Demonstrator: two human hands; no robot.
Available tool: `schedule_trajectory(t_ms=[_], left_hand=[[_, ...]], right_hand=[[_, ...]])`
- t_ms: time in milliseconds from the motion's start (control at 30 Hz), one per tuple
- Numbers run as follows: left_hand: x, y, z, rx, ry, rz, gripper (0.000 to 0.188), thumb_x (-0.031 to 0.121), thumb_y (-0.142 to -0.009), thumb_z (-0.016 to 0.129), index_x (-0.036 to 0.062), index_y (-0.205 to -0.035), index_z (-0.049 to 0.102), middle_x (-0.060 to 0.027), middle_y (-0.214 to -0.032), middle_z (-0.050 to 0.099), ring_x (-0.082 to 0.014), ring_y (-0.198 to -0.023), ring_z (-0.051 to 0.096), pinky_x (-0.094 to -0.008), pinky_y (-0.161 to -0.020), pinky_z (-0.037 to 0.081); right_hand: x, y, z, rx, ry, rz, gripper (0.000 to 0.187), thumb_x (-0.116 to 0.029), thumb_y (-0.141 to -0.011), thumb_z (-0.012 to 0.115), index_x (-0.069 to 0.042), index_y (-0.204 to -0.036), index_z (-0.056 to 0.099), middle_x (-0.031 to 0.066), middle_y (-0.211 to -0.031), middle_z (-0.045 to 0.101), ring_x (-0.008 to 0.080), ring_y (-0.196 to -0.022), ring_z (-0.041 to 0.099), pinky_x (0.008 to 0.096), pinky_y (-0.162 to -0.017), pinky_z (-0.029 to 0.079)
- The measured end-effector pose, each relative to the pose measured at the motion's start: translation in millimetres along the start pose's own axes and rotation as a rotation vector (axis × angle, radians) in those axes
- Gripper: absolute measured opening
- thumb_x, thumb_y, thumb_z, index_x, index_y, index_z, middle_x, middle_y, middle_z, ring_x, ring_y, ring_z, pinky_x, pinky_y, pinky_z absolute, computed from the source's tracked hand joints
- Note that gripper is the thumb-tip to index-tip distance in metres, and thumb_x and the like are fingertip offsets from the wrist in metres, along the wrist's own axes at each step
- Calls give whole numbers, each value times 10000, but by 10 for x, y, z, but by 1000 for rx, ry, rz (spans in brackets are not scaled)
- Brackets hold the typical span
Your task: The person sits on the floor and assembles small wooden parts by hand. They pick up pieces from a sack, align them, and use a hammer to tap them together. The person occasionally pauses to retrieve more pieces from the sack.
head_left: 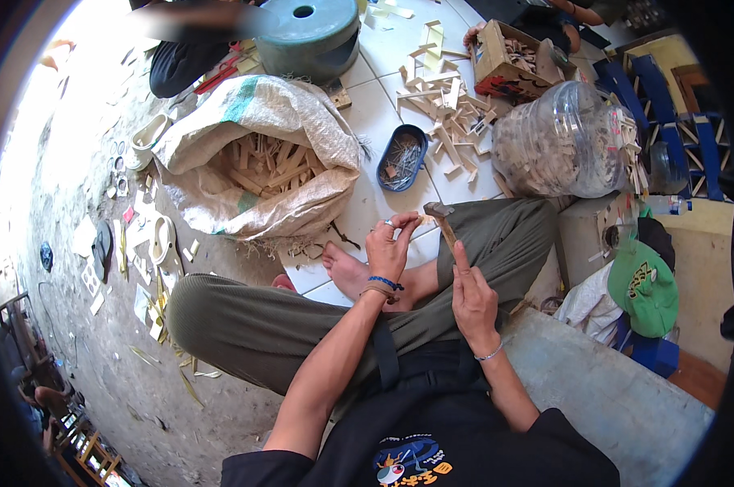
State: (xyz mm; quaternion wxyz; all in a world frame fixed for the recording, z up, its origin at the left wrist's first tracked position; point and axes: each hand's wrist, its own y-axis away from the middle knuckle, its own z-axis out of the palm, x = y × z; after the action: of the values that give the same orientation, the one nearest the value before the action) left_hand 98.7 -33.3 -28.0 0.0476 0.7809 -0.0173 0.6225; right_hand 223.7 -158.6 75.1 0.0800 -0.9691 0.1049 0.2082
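Note:
My right hand (474, 299) is closed round the wooden handle of a hammer (447, 229), its index finger stretched along the handle. The metal head is up, close to my left fingertips. My left hand (387, 250) is pinched at thumb and fingertips above the white tiles; whatever sits in the pinch is too small to make out. Just beyond my hands is an oval blue tray (399, 189) of thin metal nails. Joined light wood strips (448, 109) lie heaped on the tiles behind it.
At the left an open woven sack (318, 114) holds wood offcuts. A teal plastic stool (318, 45) stands behind it. To the right are a large clear plastic jar (546, 146), a box of wood pieces (489, 57) and a green cap (643, 284). Another person's hand touches the box.

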Motion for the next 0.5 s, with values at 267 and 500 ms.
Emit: schedule_trajectory(t_ms=[267, 500], left_hand=[[29, -5, -7, -9, 26, -37, 147, 136, -919, 797, 101, -1061, 815, -78, -921, 802, -173, -835, 721, -314, -768, 546], [20, -11, -17, 11, 21, 20, 147, 143, -925, 795, 106, -1065, 814, -77, -916, 799, -167, -832, 716, -315, -772, 545]], right_hand=[[25, 12, 14, 7, -16, -15, 761, -57, -961, 632, -347, -1624, 398, 106, -781, 545, 370, -633, 614, 488, -577, 530], [12, 15, 18, -39, 0, 19, 645, -59, -1015, 625, -301, -1593, 469, 139, -807, 597, 358, -644, 592, 474, -595, 486]])
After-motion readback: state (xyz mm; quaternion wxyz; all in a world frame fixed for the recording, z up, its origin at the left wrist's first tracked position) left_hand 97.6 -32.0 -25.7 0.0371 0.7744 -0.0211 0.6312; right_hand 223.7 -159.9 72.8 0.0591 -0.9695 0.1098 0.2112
